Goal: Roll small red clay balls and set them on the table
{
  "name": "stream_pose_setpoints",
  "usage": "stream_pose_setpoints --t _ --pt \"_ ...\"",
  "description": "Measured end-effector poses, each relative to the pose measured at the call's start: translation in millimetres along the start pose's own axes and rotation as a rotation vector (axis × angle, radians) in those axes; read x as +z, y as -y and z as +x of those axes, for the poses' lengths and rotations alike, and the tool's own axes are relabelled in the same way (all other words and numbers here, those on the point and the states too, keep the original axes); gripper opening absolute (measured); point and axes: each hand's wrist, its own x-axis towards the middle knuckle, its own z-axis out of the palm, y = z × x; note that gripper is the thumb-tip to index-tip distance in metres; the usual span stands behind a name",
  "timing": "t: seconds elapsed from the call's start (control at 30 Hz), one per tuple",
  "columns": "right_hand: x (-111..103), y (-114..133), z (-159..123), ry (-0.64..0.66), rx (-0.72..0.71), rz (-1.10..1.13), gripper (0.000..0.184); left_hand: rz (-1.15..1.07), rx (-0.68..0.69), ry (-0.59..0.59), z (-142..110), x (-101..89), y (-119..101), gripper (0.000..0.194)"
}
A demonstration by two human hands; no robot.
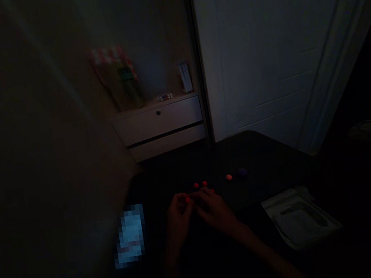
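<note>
Forearms (270,256) are reaching over the dark table (259,151); left hand (178,213) is pinching, right hand (214,206) curling alongside, its hold impossible to tell. Purple ball (242,173) is resting beyond, then pink ball (228,177), then loose red balls (196,186), seemingly done; held red ball (187,200) is looking unfinished between left fingertips.

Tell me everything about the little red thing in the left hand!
The red piece is small, looks roundish and stands out against the dark. The left hand pinches it over the black table, with the right hand close by. It is too dim to tell its material or whether the right hand touches it.
</note>
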Motion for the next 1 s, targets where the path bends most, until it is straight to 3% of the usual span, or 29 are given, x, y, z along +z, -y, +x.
stream_pose_setpoints --t 0.33,0.8,1.0 --pt "-1 2 0 -0.005 0.024 -0.021 0.03 0.064 0.011 0.024 0 -0.9 -4 0.057" --pt "-1 2 1 -0.012 0.001 -0.007 0.024 0.001 -0.051 0.021 1 -0.4 0 0.046" --pt "-1 3 0 -0.018 0.011 0.006 0.028 0.03 0.033 -0.001 2 -1.3 3 0.046"
